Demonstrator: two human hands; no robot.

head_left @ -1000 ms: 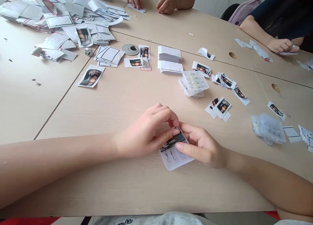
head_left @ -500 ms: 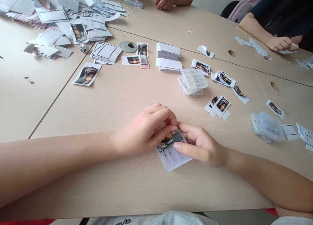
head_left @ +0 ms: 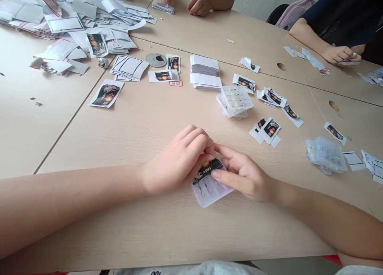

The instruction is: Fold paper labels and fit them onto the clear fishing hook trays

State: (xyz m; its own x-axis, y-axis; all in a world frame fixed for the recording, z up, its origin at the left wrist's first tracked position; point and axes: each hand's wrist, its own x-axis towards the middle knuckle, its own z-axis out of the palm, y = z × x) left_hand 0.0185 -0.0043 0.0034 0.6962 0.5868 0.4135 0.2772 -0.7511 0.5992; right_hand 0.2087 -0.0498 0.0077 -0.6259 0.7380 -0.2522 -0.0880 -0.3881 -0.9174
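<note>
A small clear plastic packet [head_left: 209, 189] with fish hooks inside and a black printed label across its top lies on the light wooden table [head_left: 149, 119] close in front of me. My left hand [head_left: 176, 163] pinches the label end of the packet with curled fingers. My right hand [head_left: 242, 173] grips the same end from the other side, thumb on the label. Both forearms rest on the table.
A stack of clear hook packets [head_left: 235, 101] and two stacks of white cards [head_left: 206, 71] stand beyond my hands. Loose labels [head_left: 269, 128] and a heap of clear bags [head_left: 326, 154] lie right. A large paper pile [head_left: 74, 23] fills the far left. Two other people's hands [head_left: 199, 3] [head_left: 341, 53] work across the table.
My hands stay on the packet. The fingers have shifted slightly on the label, and the view has drifted a little.
</note>
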